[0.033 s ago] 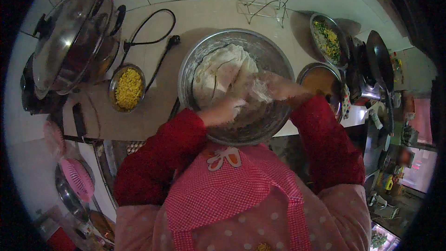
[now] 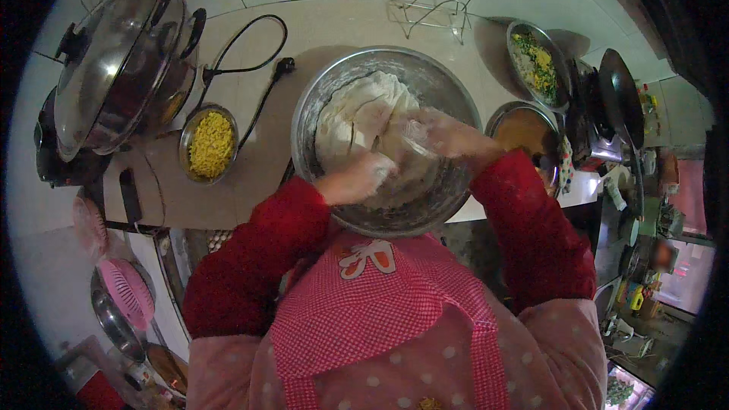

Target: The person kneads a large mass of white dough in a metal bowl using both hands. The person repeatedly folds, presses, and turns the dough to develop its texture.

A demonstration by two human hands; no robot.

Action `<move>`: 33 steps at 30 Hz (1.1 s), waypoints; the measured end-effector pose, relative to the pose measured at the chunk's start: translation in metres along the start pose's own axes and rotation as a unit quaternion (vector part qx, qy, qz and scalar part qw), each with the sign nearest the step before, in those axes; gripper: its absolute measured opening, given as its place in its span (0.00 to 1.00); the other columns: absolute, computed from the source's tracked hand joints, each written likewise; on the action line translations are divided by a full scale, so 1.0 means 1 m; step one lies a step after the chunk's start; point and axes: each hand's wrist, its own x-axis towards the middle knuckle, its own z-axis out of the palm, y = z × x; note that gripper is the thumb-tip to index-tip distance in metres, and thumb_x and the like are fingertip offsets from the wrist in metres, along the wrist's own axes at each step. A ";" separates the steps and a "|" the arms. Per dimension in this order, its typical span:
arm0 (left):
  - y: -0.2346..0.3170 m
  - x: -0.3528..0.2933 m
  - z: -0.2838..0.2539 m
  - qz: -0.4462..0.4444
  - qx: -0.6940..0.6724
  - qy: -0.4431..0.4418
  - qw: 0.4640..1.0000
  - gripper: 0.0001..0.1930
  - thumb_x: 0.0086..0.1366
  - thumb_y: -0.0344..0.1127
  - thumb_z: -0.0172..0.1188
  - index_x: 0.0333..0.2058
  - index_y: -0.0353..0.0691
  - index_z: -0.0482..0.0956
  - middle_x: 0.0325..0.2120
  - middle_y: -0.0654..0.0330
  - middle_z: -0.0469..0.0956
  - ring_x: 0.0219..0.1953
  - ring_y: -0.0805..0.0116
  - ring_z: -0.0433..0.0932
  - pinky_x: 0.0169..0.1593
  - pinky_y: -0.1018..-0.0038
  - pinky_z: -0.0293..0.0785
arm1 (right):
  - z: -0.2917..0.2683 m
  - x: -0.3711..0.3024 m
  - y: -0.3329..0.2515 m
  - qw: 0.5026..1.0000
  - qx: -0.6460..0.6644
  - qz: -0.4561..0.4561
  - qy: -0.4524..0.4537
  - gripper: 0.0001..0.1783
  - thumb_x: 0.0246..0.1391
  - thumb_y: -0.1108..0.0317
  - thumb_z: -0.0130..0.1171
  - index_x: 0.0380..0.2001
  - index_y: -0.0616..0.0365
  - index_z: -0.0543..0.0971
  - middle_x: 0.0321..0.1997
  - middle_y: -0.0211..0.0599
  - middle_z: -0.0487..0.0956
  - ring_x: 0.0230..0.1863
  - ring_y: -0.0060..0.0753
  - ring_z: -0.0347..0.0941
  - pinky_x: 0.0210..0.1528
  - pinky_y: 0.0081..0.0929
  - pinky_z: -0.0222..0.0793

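Nothing has shifted since the earlier frame: both my hands, left hand (image 2: pixel 357 176) and right hand (image 2: pixel 448 137), press together into the white dough (image 2: pixel 357 118) inside the steel bowl (image 2: pixel 319 99). Its near rim overhangs the surface (image 2: pixel 319 26) edge; bare room lies beyond, and a corn bowl (image 2: pixel 210 143) sits to my left.

You see a shiny metal bowl (image 2: pixel 448 99) dusted with flour, soft matt white dough (image 2: pixel 357 114), and a checked cloth apron (image 2: pixel 380 311).

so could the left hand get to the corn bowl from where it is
Probably yes. The left hand is in the dough inside the big bowl, and the corn bowl sits just to its left with only bare counter between.
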 end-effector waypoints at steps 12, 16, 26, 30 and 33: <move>-0.020 -0.014 -0.046 -0.076 0.197 0.228 0.951 0.28 0.56 0.34 0.59 0.55 0.33 0.65 0.55 0.41 0.65 0.58 0.46 0.63 0.62 0.60 0.56 | 0.023 -0.023 0.031 0.940 0.217 0.153 0.214 0.36 0.47 0.65 0.64 0.60 0.58 0.64 0.56 0.41 0.71 0.55 0.37 0.67 0.58 0.31 0.61; -0.036 0.015 -0.037 -0.168 0.242 0.182 0.938 0.47 0.51 0.45 0.67 0.60 0.24 0.49 0.57 0.32 0.59 0.62 0.40 0.56 0.64 0.61 0.53 | 0.073 -0.021 0.047 0.948 0.237 0.074 0.198 0.21 0.59 0.59 0.53 0.49 0.63 0.72 0.45 0.36 0.76 0.43 0.29 0.74 0.46 0.29 0.71; -0.041 0.024 -0.037 -0.187 0.047 0.274 0.942 0.38 0.45 0.31 0.68 0.55 0.32 0.63 0.45 0.39 0.71 0.48 0.43 0.72 0.51 0.59 0.70 | 0.062 0.016 0.011 0.805 0.499 -0.022 0.320 0.26 0.52 0.72 0.60 0.54 0.62 0.66 0.50 0.38 0.74 0.47 0.31 0.73 0.48 0.28 0.72; -0.033 0.018 -0.018 -0.086 -0.009 0.290 0.953 0.33 0.44 0.25 0.63 0.53 0.29 0.65 0.45 0.39 0.73 0.50 0.45 0.72 0.53 0.63 0.68 | 0.043 0.010 -0.006 0.926 0.268 -0.044 0.262 0.36 0.47 0.67 0.64 0.57 0.68 0.60 0.55 0.47 0.69 0.53 0.38 0.69 0.54 0.35 0.66; -0.028 0.016 -0.023 -0.101 -0.118 0.127 0.980 0.34 0.49 0.25 0.60 0.57 0.28 0.61 0.50 0.48 0.71 0.51 0.60 0.70 0.54 0.67 0.68 | 0.058 0.012 0.021 0.965 -0.164 -0.032 0.201 0.37 0.49 0.61 0.58 0.58 0.69 0.59 0.55 0.59 0.66 0.56 0.54 0.64 0.61 0.45 0.56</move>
